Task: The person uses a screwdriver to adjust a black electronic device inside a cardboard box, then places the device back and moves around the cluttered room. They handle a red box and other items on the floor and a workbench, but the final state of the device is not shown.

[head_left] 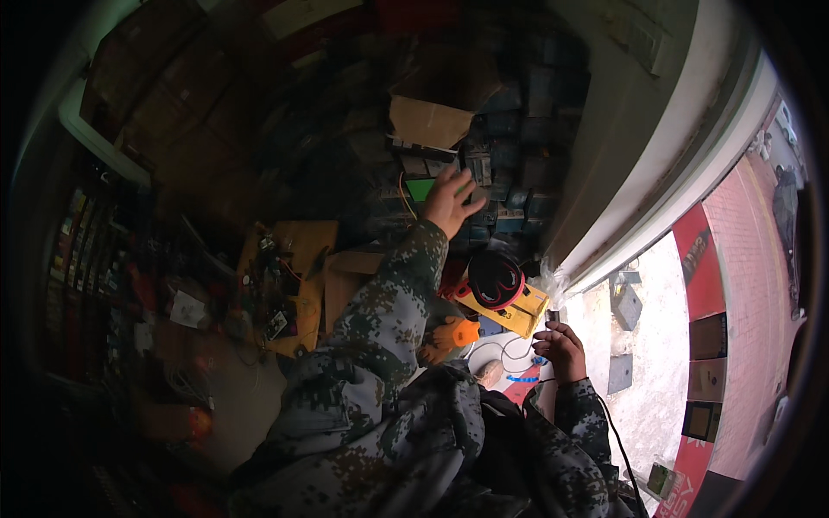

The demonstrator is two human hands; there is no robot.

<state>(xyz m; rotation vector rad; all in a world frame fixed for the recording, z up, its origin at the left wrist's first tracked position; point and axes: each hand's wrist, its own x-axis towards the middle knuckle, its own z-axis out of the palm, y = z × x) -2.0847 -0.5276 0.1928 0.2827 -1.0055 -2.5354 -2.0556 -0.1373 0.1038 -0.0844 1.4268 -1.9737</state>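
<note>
My left hand (453, 203) is stretched far forward, fingers apart, with nothing seen in it. Just beside it is a bright green flat panel (420, 189), and a cardboard box (429, 121) with raised flaps stands beyond. Nearer my body on the right, my right hand (563, 352) is closed, its fingers and thumb pinched together. What it may hold is too small and dark to name. To its left are a yellow box (523, 315), a round black item with a red rim (496, 278) on top, and a bright orange thing like a work glove (458, 333).
Dark block-shaped units (509, 203) are stacked at the back. A wooden board (302, 237) with tools and wires lies left, near packed shelves (78, 242). A white cable (516, 350) loops below the yellow box. A white door frame (639, 207) borders a bright doorway on the right.
</note>
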